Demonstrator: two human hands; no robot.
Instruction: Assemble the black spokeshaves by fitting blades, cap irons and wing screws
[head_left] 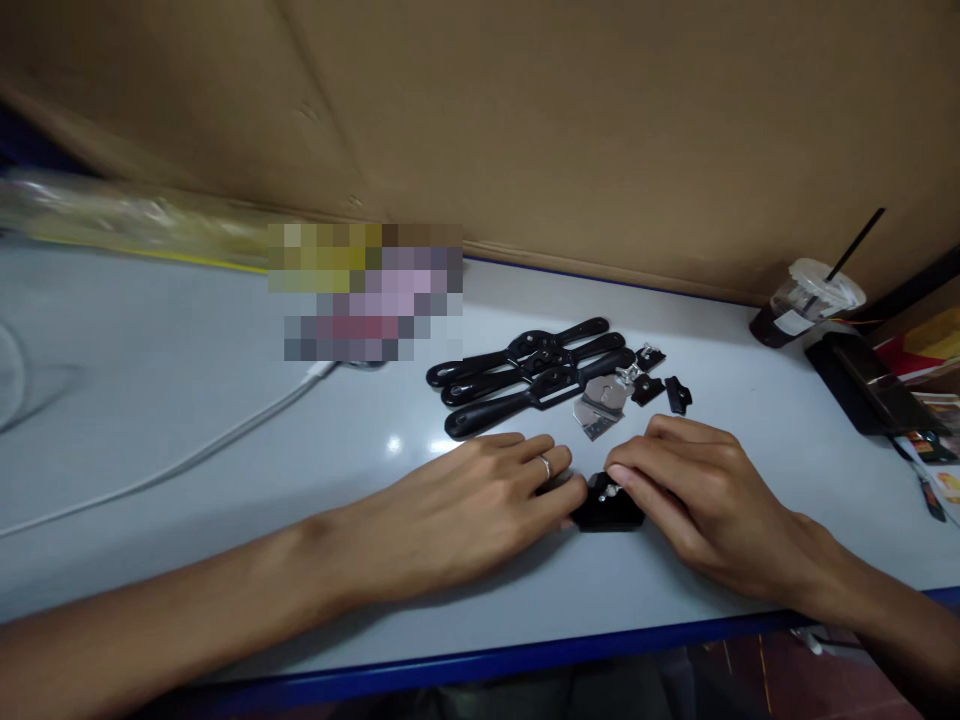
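A small black part (609, 512) lies on the counter (337, 640) near its near edge, between the two hands. The fingers of the left hand (495, 505) are curled, index fingertip against the part's left end; whether they clamp it, I cannot tell. The thumb and index finger of the right hand (701, 500) are together at the part's far right side, beside a small shiny metal fitting (611, 491) on top; they cover some of the part, and what is between their tips is hidden.

Just beyond the part lie overlapping metal plates (600, 405), with wing-shaped screws (628, 374) and small black pieces (679, 395) near them. Three long black handles (491, 410) lie side by side farther left, beyond the left hand. A white cable (225, 442) runs across the left side. At the far right stands a lidded cup (806, 303) with a black straw, near a dark case (862, 385). A brown panel (525, 120) closes off the far side.
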